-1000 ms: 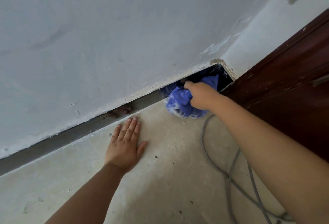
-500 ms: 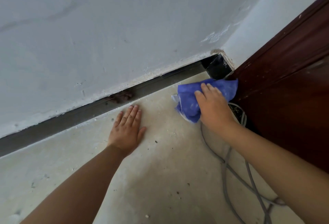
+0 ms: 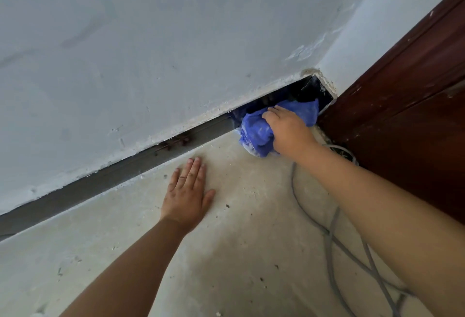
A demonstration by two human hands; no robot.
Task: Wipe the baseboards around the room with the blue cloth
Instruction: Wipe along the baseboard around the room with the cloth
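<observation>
A person's right hand (image 3: 286, 131) presses a bunched blue cloth (image 3: 256, 133) against the dark baseboard (image 3: 105, 180) near the corner of a room, where a pale painted wall (image 3: 151, 52) meets a dark red-brown wooden door frame (image 3: 402, 95). The fingers (image 3: 270, 115) of that hand are curled closed over the top of the cloth, gripping it; the crumpled fabric spills out below and to the left of the knuckles, its lower edge touching the floor (image 3: 239, 253), while one corner of it reaches toward the door frame. White smears mark the cloth's folds.

The left hand (image 3: 187, 190) lies flat on the bare concrete floor, palm down, fingers straight and close together with the thumb spread to the side, holding nothing. Its fingertips point toward the baseboard and stop just short of it. Both forearms are bare and reach in from the bottom edge of the view.

The baseboard runs diagonally from the lower left up to the corner, with a rough, chipped line of plaster along its top edge and a rust-coloured patch (image 3: 176, 141) partway along. Grey cables (image 3: 332, 236) loop across the dusty, speckled floor beneath the right forearm, beside the door frame.
</observation>
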